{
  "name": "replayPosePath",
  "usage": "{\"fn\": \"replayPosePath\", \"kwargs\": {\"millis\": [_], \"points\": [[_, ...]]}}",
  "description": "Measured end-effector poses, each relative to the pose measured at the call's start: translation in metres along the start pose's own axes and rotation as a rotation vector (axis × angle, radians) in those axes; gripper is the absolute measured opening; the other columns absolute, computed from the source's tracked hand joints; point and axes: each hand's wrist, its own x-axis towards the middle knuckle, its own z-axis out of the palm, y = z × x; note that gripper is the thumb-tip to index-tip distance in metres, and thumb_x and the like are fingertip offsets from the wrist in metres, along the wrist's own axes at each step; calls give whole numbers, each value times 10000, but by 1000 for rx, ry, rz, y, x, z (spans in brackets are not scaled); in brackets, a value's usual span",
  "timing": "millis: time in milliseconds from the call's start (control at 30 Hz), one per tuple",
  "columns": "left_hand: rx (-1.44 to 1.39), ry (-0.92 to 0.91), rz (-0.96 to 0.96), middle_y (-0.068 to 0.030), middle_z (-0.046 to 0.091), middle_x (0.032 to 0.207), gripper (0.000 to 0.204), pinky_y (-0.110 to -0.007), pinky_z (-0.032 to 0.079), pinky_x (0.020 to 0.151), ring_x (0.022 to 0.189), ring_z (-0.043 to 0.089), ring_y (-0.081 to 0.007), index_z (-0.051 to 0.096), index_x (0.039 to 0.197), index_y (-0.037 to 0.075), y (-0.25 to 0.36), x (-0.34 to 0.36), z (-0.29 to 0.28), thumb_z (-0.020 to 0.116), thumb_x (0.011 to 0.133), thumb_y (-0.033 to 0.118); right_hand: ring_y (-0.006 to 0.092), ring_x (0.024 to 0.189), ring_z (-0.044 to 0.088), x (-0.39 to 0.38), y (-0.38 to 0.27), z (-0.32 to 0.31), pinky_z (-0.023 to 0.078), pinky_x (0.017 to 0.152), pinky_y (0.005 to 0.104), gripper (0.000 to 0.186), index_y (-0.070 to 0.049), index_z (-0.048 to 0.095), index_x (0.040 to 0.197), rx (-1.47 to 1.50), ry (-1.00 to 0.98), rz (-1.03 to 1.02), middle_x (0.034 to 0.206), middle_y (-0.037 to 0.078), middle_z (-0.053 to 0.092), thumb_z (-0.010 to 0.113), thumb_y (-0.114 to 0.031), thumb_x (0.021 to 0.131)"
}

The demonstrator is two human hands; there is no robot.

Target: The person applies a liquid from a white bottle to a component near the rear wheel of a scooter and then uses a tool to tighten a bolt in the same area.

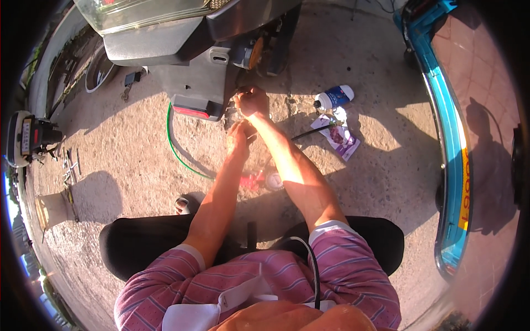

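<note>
My right hand (252,101) is raised against the rear underside of a scooter (193,60), fingers closed on a small part I cannot make out, close by the red tail reflector (190,109). My left hand (240,137) is just below it, fingers curled around something small and hidden. Both forearms stretch forward from my striped pink sleeves. Under my arms on the concrete lie small pink and white items (264,180).
A white-and-blue bottle (334,97) and a purple packet (340,136) lie on the ground to the right, with a black tool (309,132) beside them. A green hose (175,149) curves at left. A teal vehicle edge (450,138) stands at right; a small engine (27,138) at far left.
</note>
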Motion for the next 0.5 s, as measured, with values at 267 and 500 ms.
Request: {"fn": "replayPosePath", "kwargs": {"millis": [267, 500], "points": [[-22, 13, 10, -37, 640, 896, 228, -310, 529, 685, 779, 632, -169, 605, 1078, 86, 4, -1, -4, 525, 944, 253, 173, 614, 679, -11, -28, -1, 497, 513, 288, 185, -7, 638, 925, 407, -173, 336, 800, 95, 711, 473, -90, 932], [-58, -22, 60, -45, 631, 842, 211, -327, 568, 689, 737, 637, -166, 593, 1073, 74, 3, -5, -3, 516, 938, 217, 180, 564, 654, -2, -19, 11, 415, 408, 279, 183, -21, 570, 985, 576, -259, 489, 785, 131, 697, 436, -146, 975]]}}
